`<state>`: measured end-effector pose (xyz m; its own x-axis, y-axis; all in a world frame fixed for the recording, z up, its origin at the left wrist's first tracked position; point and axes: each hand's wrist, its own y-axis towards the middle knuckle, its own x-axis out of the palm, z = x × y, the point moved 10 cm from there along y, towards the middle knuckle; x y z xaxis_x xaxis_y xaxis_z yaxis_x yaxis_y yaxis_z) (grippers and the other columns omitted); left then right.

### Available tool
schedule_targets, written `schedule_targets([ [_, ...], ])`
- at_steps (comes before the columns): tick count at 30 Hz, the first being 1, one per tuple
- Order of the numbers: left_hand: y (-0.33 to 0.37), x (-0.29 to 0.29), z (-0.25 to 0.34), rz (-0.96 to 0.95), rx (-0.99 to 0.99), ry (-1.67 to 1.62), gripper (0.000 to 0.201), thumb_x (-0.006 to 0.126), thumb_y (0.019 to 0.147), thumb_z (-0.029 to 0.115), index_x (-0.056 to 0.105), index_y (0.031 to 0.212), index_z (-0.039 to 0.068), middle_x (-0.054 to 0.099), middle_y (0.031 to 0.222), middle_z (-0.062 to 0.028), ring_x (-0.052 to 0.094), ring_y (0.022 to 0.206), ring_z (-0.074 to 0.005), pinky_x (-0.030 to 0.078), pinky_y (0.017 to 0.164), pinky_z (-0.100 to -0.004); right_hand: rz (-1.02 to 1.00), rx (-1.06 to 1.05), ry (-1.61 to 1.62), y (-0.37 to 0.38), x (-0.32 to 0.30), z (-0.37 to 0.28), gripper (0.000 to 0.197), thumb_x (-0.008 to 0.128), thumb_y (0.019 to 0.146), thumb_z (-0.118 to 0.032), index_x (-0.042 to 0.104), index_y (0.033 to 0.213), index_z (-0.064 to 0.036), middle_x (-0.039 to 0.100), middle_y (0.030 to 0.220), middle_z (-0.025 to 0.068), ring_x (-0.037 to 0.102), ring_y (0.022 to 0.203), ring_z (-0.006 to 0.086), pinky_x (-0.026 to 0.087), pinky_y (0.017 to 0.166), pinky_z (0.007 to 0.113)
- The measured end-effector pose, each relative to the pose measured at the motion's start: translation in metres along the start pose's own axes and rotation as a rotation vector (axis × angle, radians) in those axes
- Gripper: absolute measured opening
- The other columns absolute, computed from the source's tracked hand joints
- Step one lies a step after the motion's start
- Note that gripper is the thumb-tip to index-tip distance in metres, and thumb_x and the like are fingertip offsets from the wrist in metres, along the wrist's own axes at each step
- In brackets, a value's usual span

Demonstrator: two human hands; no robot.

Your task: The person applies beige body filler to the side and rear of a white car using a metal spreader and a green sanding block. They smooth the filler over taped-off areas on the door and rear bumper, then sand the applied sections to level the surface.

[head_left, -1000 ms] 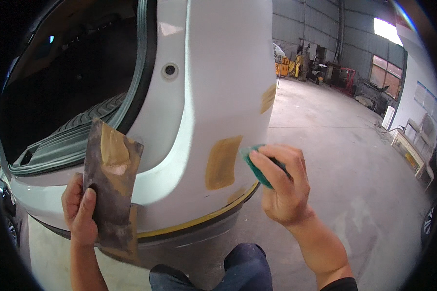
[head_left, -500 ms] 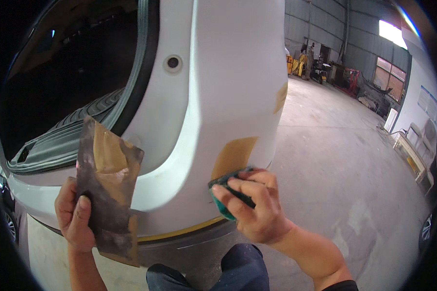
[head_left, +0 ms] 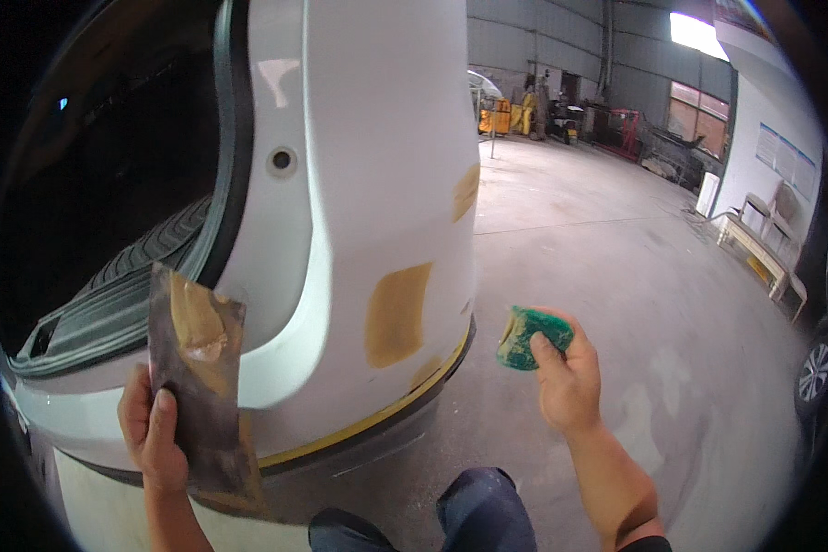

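My left hand point(head_left: 154, 437) grips a dark flat mixing board point(head_left: 207, 396), thumb in front, with tan body filler point(head_left: 193, 322) smeared near its top. My right hand point(head_left: 572, 391) pinches a green putty spreader point(head_left: 545, 337), whose left edge carries tan filler. The spreader is held in the air to the right of the white car body point(head_left: 377, 166), apart from it. A squarish tan filler patch point(head_left: 397, 317) covers part of the car's rear corner. Smaller patches lie higher up at the edge point(head_left: 465, 191) and low down near the yellow strip point(head_left: 363, 432).
The car's dark rear opening point(head_left: 110, 166) with its rubber seal is at the left. Concrete floor point(head_left: 598, 248) stretches to the right. A pale bench point(head_left: 754, 247) with chairs stands by the right wall, near another car's wheel point(head_left: 814, 373). Yellow and red equipment point(head_left: 524, 115) stands far back.
My right hand has left the car surface and moved right, and the spreader has turned to show its green face. The view has shifted, exposing the whole larger patch. The left hand keeps the board.
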<state>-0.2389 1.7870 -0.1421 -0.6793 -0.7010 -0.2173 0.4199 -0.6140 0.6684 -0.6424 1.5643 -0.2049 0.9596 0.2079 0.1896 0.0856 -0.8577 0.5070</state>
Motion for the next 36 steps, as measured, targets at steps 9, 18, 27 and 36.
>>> schedule_targets([
  [9,-0.002,-0.010,-0.015,0.044,0.047,0.152,0.041,0.048,0.105,0.031,0.054,0.121,-0.006,0.060,0.107,-0.0085,0.052,0.099,-0.0152,0.042,0.089,-0.0269,0.375,0.631,0.648,-0.032,-0.074,0.139,0.026,0.052,0.098,0.001,0.058,0.123,-0.0005,0.066,0.117,0.0093,0.065,0.107,0.0247,0.054,0.093,0.044],
  [18,0.012,0.000,0.005,-0.032,0.145,-0.357,0.030,0.043,0.110,0.035,0.049,0.110,0.005,0.047,0.067,-0.0052,0.043,0.048,-0.0106,0.035,0.041,-0.0203,-0.098,0.200,0.374,0.044,-0.079,0.133,0.024,0.058,0.098,0.003,0.063,0.121,-0.0031,0.066,0.114,0.0063,0.061,0.104,0.0149,0.051,0.093,0.028],
  [27,0.015,0.025,0.006,0.069,0.228,-0.493,0.022,0.047,0.108,0.023,0.040,0.094,0.008,0.041,0.056,-0.0055,0.038,0.040,-0.0122,0.032,0.034,-0.0256,-0.547,-0.978,-0.228,0.151,0.007,0.046,0.041,0.069,0.081,0.007,0.067,0.120,-0.0046,0.064,0.114,0.0123,0.063,0.104,0.0309,0.055,0.093,0.039],
  [36,-0.001,0.011,0.003,0.450,0.130,-0.363,0.028,0.038,0.110,0.030,0.042,0.091,0.011,0.037,0.055,0.0020,0.037,0.038,-0.0075,0.030,0.032,-0.0219,-0.591,-1.079,-0.012,0.159,0.038,0.059,0.040,0.072,0.074,-0.001,0.071,0.114,-0.0040,0.062,0.113,0.0104,0.059,0.109,0.0288,0.050,0.095,0.044],
])
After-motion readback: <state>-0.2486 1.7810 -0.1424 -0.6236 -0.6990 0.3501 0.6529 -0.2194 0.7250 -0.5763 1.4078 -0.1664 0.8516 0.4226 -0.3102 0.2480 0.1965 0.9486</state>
